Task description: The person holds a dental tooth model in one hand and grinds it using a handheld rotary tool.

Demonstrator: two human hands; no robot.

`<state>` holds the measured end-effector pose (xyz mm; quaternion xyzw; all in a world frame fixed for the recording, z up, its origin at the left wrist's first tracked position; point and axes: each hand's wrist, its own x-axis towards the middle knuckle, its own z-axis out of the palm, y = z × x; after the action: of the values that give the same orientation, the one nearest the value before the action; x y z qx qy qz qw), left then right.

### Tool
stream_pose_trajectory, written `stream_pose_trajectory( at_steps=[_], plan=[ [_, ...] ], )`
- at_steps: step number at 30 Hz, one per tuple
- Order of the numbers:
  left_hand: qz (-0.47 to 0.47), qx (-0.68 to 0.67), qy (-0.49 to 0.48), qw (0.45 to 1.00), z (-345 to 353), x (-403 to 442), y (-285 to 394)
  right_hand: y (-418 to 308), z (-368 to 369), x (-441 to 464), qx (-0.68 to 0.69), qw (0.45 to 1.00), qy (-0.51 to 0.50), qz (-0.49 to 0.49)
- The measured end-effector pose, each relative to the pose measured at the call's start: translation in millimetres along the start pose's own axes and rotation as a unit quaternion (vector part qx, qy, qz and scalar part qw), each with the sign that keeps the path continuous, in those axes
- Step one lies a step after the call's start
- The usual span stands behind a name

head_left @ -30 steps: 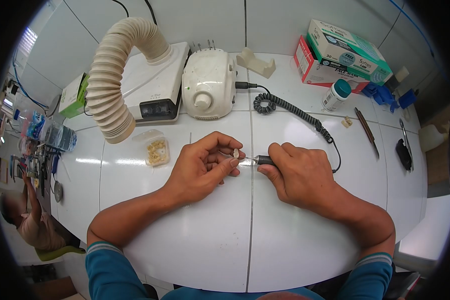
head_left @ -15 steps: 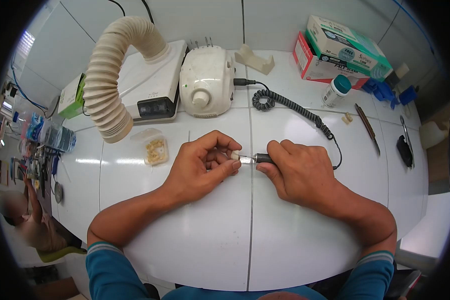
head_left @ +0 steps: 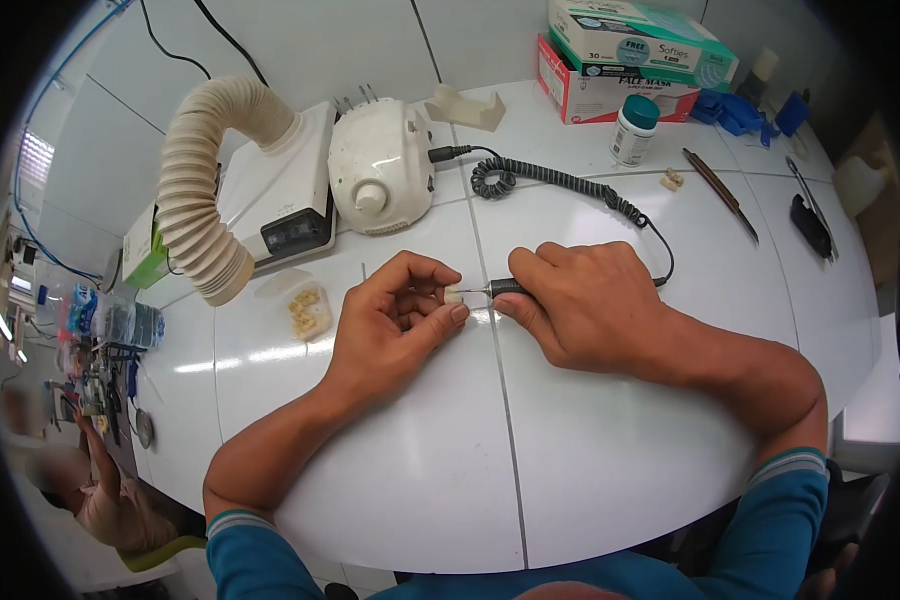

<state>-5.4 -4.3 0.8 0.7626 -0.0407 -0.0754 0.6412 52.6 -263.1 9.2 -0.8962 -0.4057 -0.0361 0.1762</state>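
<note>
Between the thumb and fingertips of my left hand [head_left: 395,318] is a small cream-coloured piece [head_left: 453,297], perhaps a tooth-shaped part. My right hand [head_left: 590,305] grips a black rotary handpiece [head_left: 507,288], its thin metal bit pointing left and reaching the piece; whether they touch is too small to tell. A coiled black cable [head_left: 560,178] links the handpiece side to the white control unit [head_left: 380,175]. Left of my left hand, an open clear box [head_left: 310,313] holds several yellowish pieces.
A ribbed hose [head_left: 188,185] arches from a white machine [head_left: 278,190]. Mask boxes [head_left: 630,85], a green-capped bottle [head_left: 634,132], a brown tool [head_left: 720,192], and tweezers [head_left: 812,205] lie at the back and right. Another person [head_left: 110,500] sits at far left.
The whole view has turned and shifted, so the bench items appear moved and tilted. Both hands keep their holds, and the small piece looks turned slightly between my left fingers.
</note>
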Motion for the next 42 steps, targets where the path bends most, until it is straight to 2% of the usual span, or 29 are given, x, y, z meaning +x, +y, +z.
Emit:
stream_pose_trajectory(
  at_steps=[42],
  plan=[
    [0.012,0.076,-0.009,0.997,-4.3,2.9,-8.2,-7.2,-3.7,1.8,-0.045,0.998,-0.040,-0.002]
  ],
)
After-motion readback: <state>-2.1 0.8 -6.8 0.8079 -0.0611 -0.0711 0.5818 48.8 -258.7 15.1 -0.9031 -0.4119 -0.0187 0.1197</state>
